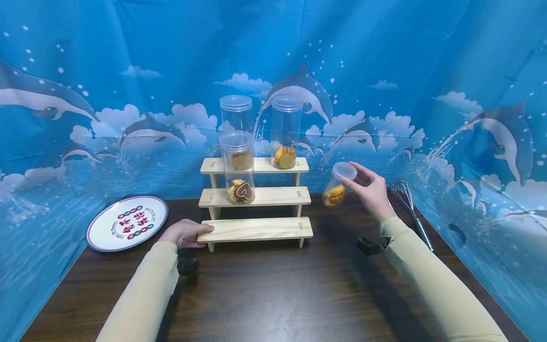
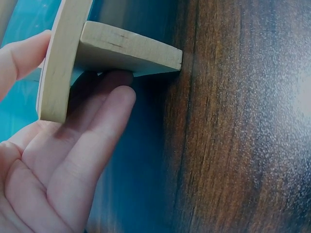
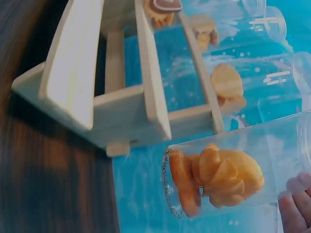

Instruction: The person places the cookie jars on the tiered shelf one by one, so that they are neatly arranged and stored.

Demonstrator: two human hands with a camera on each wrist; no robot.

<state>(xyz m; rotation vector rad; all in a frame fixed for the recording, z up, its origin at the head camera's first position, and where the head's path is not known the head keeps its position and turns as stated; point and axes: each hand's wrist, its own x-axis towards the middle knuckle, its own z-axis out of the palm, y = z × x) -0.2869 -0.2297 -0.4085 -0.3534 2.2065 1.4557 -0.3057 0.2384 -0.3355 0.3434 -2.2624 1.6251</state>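
Observation:
A three-step wooden stand point(image 1: 256, 229) stands on the dark table. My left hand point(image 1: 183, 232) grips the left end of its lowest step, thumb above and fingers beneath, as the left wrist view shows on the board point(image 2: 59, 73). Right of the stand, my right hand point(image 1: 371, 191) holds a clear plastic jar point(image 1: 334, 192) near its lid, tilted and raised above the table. Yellow-orange cookies point(image 3: 221, 177) lie at the bottom of this jar in the right wrist view. Another cookie jar point(image 1: 237, 166) stands on the middle step, left side.
Two more cookie jars, one at left point(image 1: 236, 111) and one at right point(image 1: 286, 130), stand on the top step. A white plate point(image 1: 128, 223) with red lettering lies at the left. A whisk point(image 1: 412, 211) lies at the right. A blue dolphin-print curtain point(image 1: 179, 57) surrounds the table.

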